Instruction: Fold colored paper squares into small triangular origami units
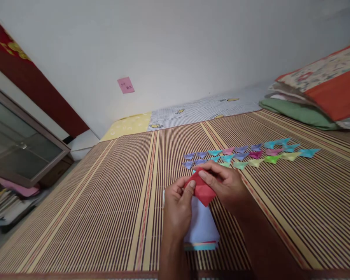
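A folded piece of red paper is held up between both hands. My left hand pinches its left edge, thumb on the near face. On the other side, my right hand grips the upper right edge with its thumb on top and its fingers behind. Below the hands lies a stack of paper sheets, pale blue on top, partly covered by my left hand. Beyond them, several small folded paper pieces in blue, purple, pink, green and yellow stand in rows on the striped mat.
Folded bedding and a pillow are piled at the back right. A patterned cloth runs along the wall, which bears a pink note. At the left are a glass-fronted cabinet and a pile of books.
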{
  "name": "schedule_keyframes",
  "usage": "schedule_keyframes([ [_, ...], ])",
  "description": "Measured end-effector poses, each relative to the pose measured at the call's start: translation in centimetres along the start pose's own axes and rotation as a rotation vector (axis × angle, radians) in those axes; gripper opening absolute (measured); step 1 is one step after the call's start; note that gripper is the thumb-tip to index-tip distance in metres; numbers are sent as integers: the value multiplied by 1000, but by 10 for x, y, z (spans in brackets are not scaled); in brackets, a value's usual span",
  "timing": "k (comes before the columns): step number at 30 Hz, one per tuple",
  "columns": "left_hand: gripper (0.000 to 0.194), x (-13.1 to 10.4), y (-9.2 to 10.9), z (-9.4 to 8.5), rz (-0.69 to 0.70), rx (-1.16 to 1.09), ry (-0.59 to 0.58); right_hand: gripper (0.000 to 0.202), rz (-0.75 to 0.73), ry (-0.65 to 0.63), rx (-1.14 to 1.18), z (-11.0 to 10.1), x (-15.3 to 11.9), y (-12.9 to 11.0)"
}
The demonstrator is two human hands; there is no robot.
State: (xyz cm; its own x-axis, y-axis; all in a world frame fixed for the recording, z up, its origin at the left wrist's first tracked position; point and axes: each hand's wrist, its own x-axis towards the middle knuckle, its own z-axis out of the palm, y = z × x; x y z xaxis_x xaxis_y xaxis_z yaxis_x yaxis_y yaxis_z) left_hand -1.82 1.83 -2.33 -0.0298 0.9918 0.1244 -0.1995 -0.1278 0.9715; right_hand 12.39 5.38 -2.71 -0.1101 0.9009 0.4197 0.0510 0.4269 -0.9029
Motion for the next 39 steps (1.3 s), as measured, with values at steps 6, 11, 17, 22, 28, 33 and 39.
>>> schedule_keyframes([
  [6,21,0,-1,-3,-24,12,-72,15,23,58,52,2,-1,2],
  [11,23,4,-5,-8,-83,-171,18,22,49,65,132,-6,0,0],
  [17,31,7,0,-18,-130,-309,93,43,-234,-143,-81,-20,0,3],
  [22,32,8,2,-21,-175,-351,111,39,-275,-204,-243,-15,-2,0],
  [28,31,8,1,-20,-164,-384,179,12,-291,-137,-184,-3,-1,1],
  [33,29,6,3,-13,-161,-478,143,10,-241,0,-172,6,0,7],
  [39,29,5,4,-9,-100,-423,106,16,-215,98,-121,13,-1,8],
])
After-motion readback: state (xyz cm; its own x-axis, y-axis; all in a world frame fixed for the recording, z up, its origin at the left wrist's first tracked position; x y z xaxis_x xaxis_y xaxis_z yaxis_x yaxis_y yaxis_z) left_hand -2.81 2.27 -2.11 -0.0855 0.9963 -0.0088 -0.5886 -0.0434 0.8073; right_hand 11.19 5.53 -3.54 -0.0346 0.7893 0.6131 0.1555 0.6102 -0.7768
